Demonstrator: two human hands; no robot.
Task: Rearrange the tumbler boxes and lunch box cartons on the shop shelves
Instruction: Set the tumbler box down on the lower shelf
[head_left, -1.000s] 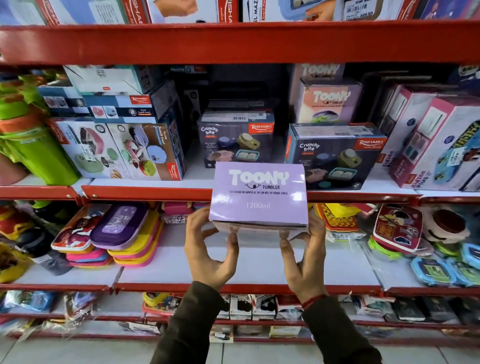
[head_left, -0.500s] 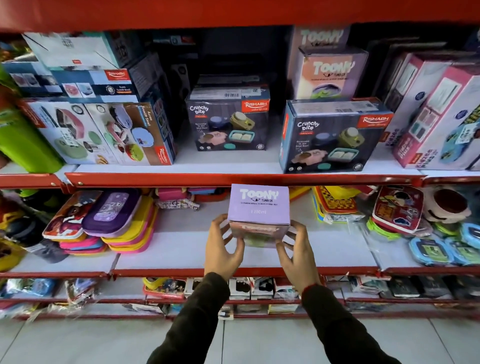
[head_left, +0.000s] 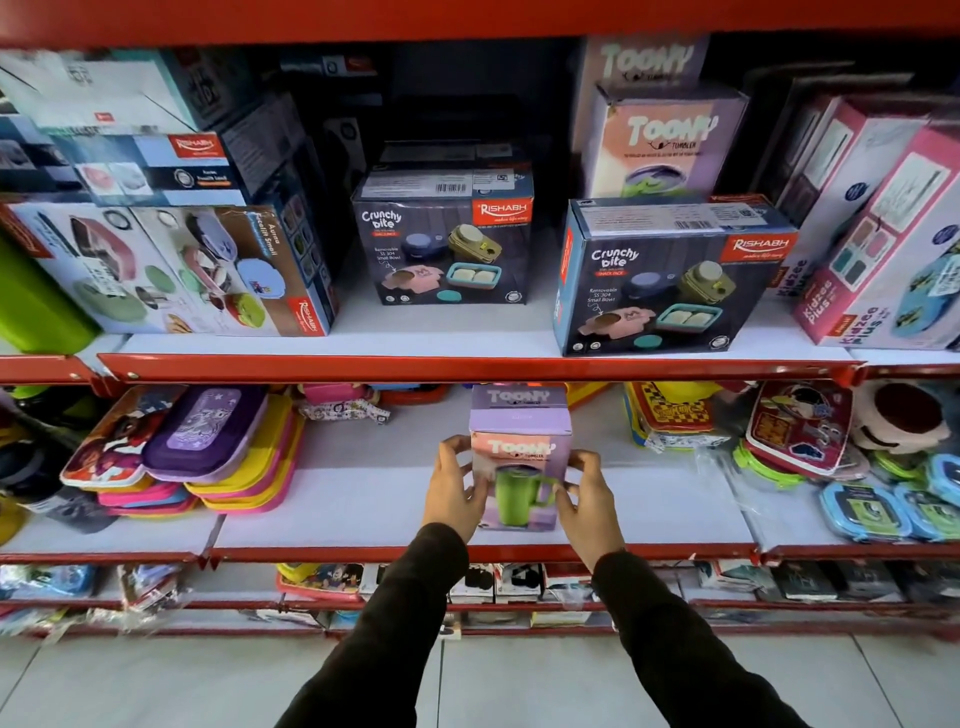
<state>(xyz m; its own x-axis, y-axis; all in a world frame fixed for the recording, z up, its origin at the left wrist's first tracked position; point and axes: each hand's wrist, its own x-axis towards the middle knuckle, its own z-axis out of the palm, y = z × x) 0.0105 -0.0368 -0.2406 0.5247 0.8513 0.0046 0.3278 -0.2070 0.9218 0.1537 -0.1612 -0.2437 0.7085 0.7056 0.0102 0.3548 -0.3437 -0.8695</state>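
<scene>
Item: lilac cardboard Toony tumbler box (head_left: 521, 457), upright near the white middle shelf's (head_left: 363, 499) front edge. Left hand (head_left: 456, 488) and right hand (head_left: 589, 493) clasp its sides, fingers curled. Advice: seat flat, square to edge, then release.

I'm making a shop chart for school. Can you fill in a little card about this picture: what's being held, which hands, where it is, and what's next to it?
held thing: purple Toony tumbler box, upright, green tumbler pictured on its front
left hand: grips the box's left side
right hand: grips the box's right side
where: on or just above the middle shelf; contact cannot be told
to its left: stack of flat lunch boxes
shelf above: two Crunchy Bite cartons
behind those: more Toony tumbler boxes
</scene>
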